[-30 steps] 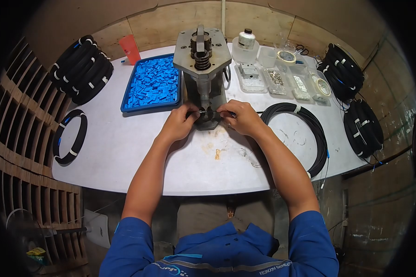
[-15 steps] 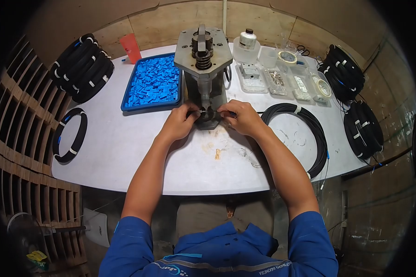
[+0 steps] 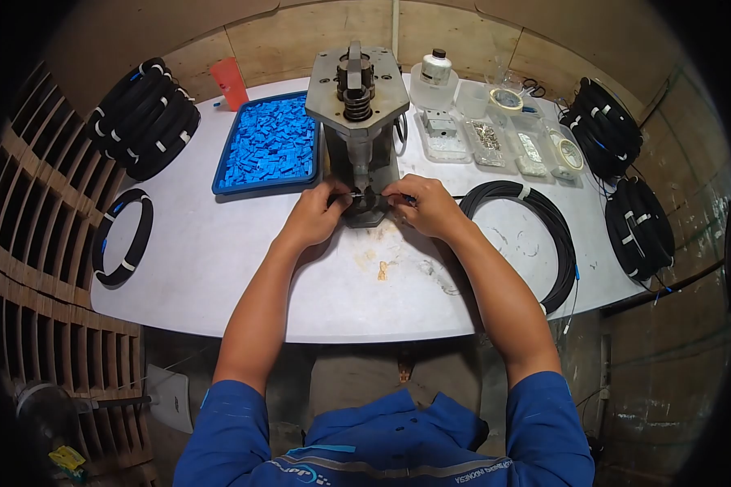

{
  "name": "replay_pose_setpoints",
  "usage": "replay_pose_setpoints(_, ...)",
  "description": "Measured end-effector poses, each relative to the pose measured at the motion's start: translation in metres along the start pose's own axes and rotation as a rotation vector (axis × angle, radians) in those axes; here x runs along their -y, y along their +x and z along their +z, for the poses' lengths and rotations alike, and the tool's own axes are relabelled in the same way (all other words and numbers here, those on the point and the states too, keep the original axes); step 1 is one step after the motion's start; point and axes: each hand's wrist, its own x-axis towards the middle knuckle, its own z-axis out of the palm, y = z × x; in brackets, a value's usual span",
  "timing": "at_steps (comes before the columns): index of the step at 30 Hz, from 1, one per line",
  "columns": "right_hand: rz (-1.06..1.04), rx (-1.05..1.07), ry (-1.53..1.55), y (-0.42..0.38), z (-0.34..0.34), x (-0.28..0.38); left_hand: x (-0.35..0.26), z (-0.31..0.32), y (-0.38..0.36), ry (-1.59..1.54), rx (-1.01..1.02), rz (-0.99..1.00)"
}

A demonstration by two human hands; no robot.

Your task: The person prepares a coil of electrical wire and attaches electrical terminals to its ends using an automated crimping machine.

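A grey metal press (image 3: 357, 105) with a spring on top stands at the middle of the white table (image 3: 219, 260). My left hand (image 3: 315, 215) and my right hand (image 3: 421, 204) both pinch a thin black cable end (image 3: 356, 195) at the base of the press, one on each side. The cable runs right from my right hand into a loose black coil (image 3: 536, 235) lying on the table. What sits between my fingertips under the press is too small to make out.
A blue tray (image 3: 266, 146) full of small blue parts lies left of the press. Clear boxes of small parts (image 3: 495, 146), a tape roll and a bottle stand behind on the right. Bundles of black cable coils (image 3: 142, 118) (image 3: 638, 223) lie at both table ends.
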Motion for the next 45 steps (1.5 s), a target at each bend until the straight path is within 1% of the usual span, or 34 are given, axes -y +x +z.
replay_pose_setpoints(8,0.017,0.016,-0.025,-0.0005,-0.0007,0.0006,-0.0011,0.0006,-0.0012,-0.003,-0.034,0.061)
replay_pose_setpoints(14,0.025,0.006,-0.007,-0.0009,-0.0004,0.0022,-0.0038,-0.0006,-0.0013,0.002,-0.013,0.017)
replay_pose_setpoints(17,0.031,0.019,-0.018,-0.0003,-0.0012,0.0026,0.0032,0.0008,0.0007,0.023,-0.003,0.024)
replay_pose_setpoints(36,0.026,0.019,-0.017,-0.0008,-0.0007,0.0014,0.0016,0.0008,-0.0002,0.022,-0.011,0.037)
replay_pose_setpoints(45,-0.018,-0.005,-0.027,-0.0009,-0.0006,0.0005,0.0023,0.0010,-0.0002,0.013,-0.007,0.036)
